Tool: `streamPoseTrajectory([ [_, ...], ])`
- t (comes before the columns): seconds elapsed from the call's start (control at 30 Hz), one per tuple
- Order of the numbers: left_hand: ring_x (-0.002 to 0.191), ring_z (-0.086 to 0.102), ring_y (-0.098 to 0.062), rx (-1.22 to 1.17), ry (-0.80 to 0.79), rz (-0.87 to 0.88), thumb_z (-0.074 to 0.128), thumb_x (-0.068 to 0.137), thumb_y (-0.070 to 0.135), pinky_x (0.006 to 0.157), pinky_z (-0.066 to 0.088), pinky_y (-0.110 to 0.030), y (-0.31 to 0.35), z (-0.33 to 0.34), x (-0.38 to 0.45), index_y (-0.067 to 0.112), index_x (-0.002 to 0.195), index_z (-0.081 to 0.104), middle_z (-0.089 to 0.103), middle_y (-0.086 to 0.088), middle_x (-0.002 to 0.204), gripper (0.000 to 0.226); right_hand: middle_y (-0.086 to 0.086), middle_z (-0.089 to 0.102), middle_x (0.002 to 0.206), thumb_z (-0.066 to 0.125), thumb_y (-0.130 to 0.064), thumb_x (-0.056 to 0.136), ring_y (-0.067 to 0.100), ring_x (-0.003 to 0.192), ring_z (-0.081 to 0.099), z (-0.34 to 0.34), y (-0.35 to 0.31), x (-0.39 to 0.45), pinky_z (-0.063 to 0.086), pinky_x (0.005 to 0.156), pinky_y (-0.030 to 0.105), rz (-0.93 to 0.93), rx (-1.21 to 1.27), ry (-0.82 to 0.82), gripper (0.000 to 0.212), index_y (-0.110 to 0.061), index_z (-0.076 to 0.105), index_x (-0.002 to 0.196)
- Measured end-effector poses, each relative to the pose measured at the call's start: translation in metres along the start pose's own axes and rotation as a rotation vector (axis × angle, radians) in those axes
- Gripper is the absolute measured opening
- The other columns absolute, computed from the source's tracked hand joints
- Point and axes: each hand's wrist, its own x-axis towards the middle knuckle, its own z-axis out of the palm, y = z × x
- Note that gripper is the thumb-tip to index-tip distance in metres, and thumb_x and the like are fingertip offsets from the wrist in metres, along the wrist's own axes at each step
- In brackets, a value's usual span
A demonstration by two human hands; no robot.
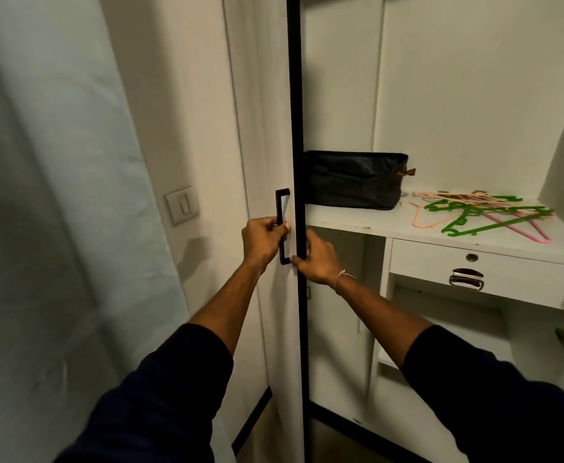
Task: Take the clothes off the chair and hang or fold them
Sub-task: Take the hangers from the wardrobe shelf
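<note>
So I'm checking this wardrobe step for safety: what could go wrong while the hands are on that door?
The right hand curls around the door's black edge; if the door swings shut, those fingers might get pinched. The left hand grips the black handle, so a hard pull could swing the door out towards the person. The loose hangers lie tangled on the shelf near its front and might snag or slide off when grabbed.
</note>
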Motion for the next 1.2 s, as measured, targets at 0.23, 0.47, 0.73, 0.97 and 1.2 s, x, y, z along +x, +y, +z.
streamPoseTrajectory([
  [0.23,0.090,0.071,-0.024,0.479,0.172,0.071,0.065,0.095,0.026,0.081,0.056,-0.030,0.006,-0.063,-0.018,0.012,0.115,0.073,0.075,-0.008,0.101,0.025,0.008,0.066,0.121,0.083,-0.024,0.079,0.028,0.105,0.066,0.055,-0.047,-0.006,0.058,0.083,0.037,-0.015,-0.003,0.011,0.059,-0.014,0.050,0.126],
  [0.47,0.081,0.058,-0.027,1.034,0.640,0.356,0.062,0.087,0.037,0.070,0.044,-0.038,-0.010,-0.126,-0.043,0.008,0.097,0.061,0.063,-0.011,0.089,0.030,0.014,0.067,0.119,0.080,-0.020,0.083,0.034,0.103,0.067,0.091,-0.070,-0.009,0.056,0.081,0.037,-0.009,-0.008,0.058,0.055,-0.008,0.048,0.127],
  [0.73,0.119,0.048,-0.036,0.652,0.389,0.124,0.049,0.102,0.027,0.096,0.044,-0.042,-0.039,-0.156,-0.018,0.001,0.132,0.046,0.048,-0.021,0.131,0.041,0.006,0.066,0.102,0.079,-0.028,0.079,0.027,0.089,0.066,0.117,-0.088,-0.008,0.058,0.083,0.049,-0.035,-0.049,0.063,0.052,-0.018,0.046,0.118],
  [0.97,0.128,0.046,-0.039,0.618,0.227,0.133,0.036,0.104,0.008,0.107,0.038,-0.043,-0.052,-0.172,0.007,-0.003,0.144,0.037,0.047,-0.025,0.140,0.042,0.011,0.061,0.109,0.071,-0.036,0.091,0.018,0.086,0.054,0.139,-0.099,-0.005,0.043,0.070,0.027,-0.134,-0.103,0.002,0.049,-0.014,0.044,0.124],
  [1.2,0.128,0.051,-0.032,0.410,0.289,0.082,0.033,0.107,0.013,0.104,0.040,-0.034,-0.057,-0.188,0.024,-0.002,0.142,0.043,0.054,-0.021,0.138,0.039,0.018,0.056,0.121,0.067,-0.035,0.093,0.033,0.100,0.061,0.170,-0.116,0.007,0.051,0.076,0.032,-0.237,-0.143,-0.121,0.054,-0.011,0.039,0.131],
])
